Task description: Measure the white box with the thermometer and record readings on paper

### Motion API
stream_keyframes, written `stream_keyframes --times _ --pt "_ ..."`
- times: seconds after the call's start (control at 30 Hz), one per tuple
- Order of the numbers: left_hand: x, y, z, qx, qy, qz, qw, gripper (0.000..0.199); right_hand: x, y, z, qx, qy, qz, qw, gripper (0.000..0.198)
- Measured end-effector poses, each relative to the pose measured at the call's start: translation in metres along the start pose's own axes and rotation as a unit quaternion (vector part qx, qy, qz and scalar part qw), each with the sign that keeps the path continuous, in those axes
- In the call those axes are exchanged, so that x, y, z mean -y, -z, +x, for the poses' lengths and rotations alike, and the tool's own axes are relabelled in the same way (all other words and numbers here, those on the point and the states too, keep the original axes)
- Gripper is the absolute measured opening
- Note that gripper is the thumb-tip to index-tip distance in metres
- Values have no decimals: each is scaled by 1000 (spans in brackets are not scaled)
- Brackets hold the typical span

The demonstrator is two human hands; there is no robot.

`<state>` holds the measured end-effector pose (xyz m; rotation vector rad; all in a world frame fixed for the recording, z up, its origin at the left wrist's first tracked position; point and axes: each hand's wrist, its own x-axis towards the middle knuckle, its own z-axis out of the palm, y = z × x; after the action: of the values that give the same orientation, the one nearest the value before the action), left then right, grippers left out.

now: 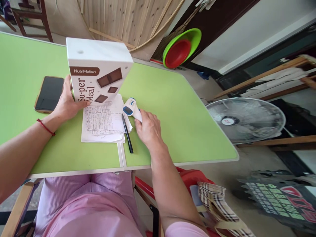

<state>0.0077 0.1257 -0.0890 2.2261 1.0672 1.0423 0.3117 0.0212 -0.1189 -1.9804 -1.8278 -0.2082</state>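
Note:
My left hand (67,100) grips the lower left corner of a white NutriMotion box (98,75), which stands upright with chocolate pieces printed on its front. My right hand (149,128) is closed round the handle of a white and blue infrared thermometer (131,108), its small screen facing me. Handwritten papers (98,123) lie in a stack in front of the box, partly covered by it. A black pen (127,133) rests at their right edge, between the papers and my right hand. To the left of my left hand lies a dark smartphone (50,93).
Everything rests on a light green table (187,121) with a pale seam and a rounded right corner. Beyond its right edge stands a fan (247,121). Green and red basins (181,49) lean behind the table. A checked bag (217,200) hangs at the lower right.

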Motion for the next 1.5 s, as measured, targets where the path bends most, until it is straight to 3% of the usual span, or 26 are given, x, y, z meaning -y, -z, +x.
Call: stream_keyframes --times 0.1,0.2,0.27,0.4,0.5,0.57,0.73,0.9,1.1,1.5 --pt "0 -2 0 -70 44 -25 996 66 6 7 1 -72 -13 118 990 43" --pt "-11 1 -4 -94 45 -28 994 66 26 30 -1 -120 -41 313 941 51" --pt "-22 5 -8 -104 54 -55 992 66 45 47 -7 -39 -40 439 897 38" --pt "-41 12 -13 -91 80 -123 985 54 81 67 -24 122 -81 634 759 28" --pt "-47 12 -13 -54 100 -143 983 51 100 63 -35 161 -157 706 672 34" --pt "-48 11 -13 -27 102 -156 982 50 108 57 -38 161 -191 721 647 35" --pt "-51 8 -12 -13 103 -170 980 51 112 41 -41 173 -195 699 666 27" --pt "-52 6 -13 -11 117 -187 975 54 112 33 -42 158 -180 683 690 35" --pt "-49 7 -14 -31 123 -179 976 52 114 29 -44 155 -173 694 682 39" --pt "-52 8 -13 -2 96 -186 978 53 113 27 -45 154 -171 699 677 35"
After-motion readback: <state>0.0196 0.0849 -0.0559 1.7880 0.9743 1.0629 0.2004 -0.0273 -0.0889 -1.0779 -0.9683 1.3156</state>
